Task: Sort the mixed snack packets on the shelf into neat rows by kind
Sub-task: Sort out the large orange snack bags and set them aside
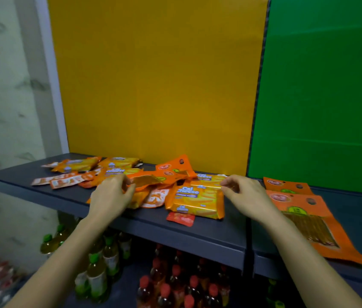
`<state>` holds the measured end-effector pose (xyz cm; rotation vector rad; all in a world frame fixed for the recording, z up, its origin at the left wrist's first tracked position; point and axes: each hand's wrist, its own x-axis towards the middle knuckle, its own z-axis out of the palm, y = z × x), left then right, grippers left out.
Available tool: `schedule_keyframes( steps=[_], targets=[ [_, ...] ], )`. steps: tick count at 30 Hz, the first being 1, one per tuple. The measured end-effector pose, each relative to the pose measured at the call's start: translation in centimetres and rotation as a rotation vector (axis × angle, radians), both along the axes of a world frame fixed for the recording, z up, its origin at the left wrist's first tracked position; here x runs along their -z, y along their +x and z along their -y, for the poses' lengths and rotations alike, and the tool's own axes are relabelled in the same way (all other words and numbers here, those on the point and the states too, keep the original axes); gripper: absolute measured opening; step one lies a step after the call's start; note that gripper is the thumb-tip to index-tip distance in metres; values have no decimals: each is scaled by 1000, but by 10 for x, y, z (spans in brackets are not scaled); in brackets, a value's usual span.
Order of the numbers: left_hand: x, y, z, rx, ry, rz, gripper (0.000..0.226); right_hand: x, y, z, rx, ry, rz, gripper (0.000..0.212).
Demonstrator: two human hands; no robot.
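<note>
head view: glossy, crinkled snack packets (117,168) lie heaped mid-left on the flat dark shelf (198,236). left hand (111,196) pinches a flat orange pouch (147,180). right hand (245,194), fingers curled, pinches a rectangular yellow cal cheese wafer pack (206,185) by its end.

A yellow panel (153,74) stands beside a green panel (320,85); a pale mottled wall (2,96) lies left. Under the dark grey shelf (198,236) stand green-capped bottles (96,270) and red-capped bottles (175,276).

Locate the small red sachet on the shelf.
Head view, centre: the small red sachet lies near the front edge of the shelf, just in front of the Cal Cheese wafer pack.
</note>
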<state>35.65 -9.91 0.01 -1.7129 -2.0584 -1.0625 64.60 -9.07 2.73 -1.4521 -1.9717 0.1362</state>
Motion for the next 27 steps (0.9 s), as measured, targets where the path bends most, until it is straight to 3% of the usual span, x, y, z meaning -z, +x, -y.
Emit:
schedule_keyframes(
  steps=[4, 8, 11, 15, 18, 21, 27],
  targets=[
    [-10, -48, -29, 28, 45, -18, 28, -9, -47, -31, 28, 2, -3, 21],
    [-19, -79, -66, 102, -47, -90, 41, -16, -86, -66, 91, -11, 6, 23],
    [-24, -82, -91, 221, -183, -65, 59, -18, -104, -86, 172, -36, 26, 25],
    [-30, -72, -119, 322, -551, -115, 96, -17, -113, -107, 239, -126, 88, 29],
    [-34, -65, -135, 316, -671, -267, 93, -17, -114, -122, 289, -193, 136, 34],
    [-39, -61, -146, 314, -804, -304, 98, -16, -114, -138, 299, -272, 199, 40],
    [-38, -72, -164, 362, -834, -112, 94, -14, -119, -181, 285, -384, 179, 57]
  ],
)
